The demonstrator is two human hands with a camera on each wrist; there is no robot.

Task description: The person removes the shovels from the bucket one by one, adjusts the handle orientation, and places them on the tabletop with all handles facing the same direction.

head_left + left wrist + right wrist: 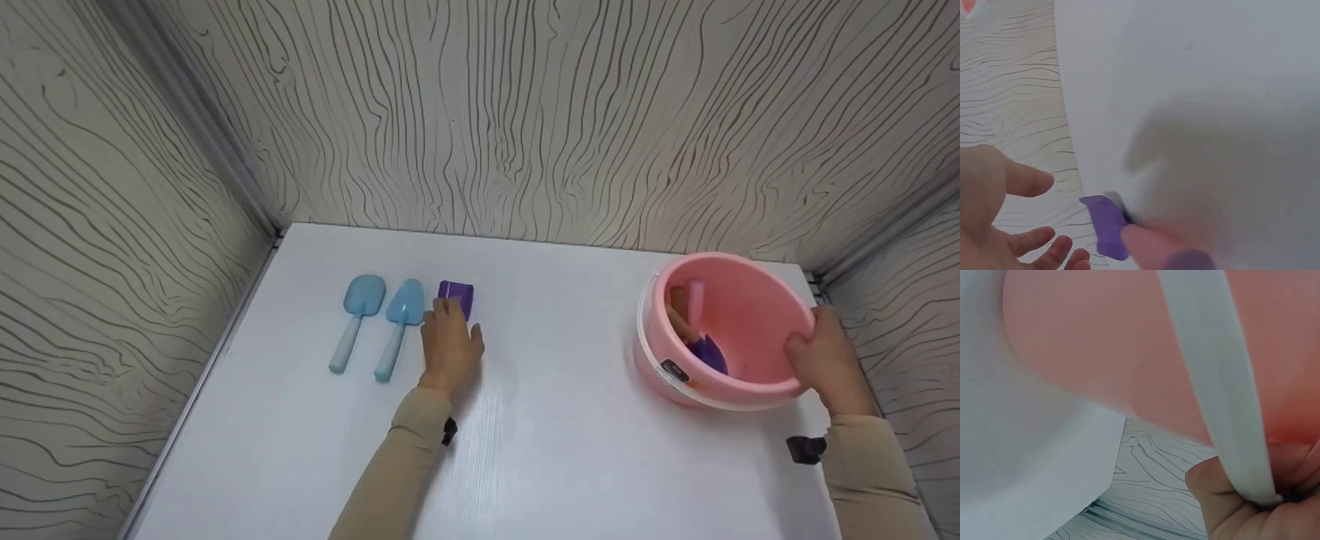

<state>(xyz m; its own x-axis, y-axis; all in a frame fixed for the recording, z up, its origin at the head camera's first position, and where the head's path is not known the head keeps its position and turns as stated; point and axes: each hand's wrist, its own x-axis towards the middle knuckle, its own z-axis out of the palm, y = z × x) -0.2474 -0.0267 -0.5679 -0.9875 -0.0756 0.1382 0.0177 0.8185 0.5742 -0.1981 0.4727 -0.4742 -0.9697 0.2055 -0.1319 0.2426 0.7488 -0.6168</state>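
My left hand (452, 352) reaches over a small toy shovel with a purple blade (457, 292). The left wrist view shows the shovel's pink handle (1154, 246) beside the fingers, which are spread apart with a gap between them and it. At the right, my right hand (829, 364) grips the rim of a pink bucket (750, 300), thumb over the edge. Close up, the bucket's white carrying handle (1216, 377) runs down to that hand. Inside the bucket lie a pink handle (696, 304), brown-orange pieces (679, 324) and a purple piece (709, 354), partly hidden by the wall.
Two blue toy shovels, a square-bladed one (364, 295) and a pointed one (406, 301), lie side by side left of my left hand. All rest on a white table (555, 420), with wood-grain panels (487, 112) behind it and at both sides.
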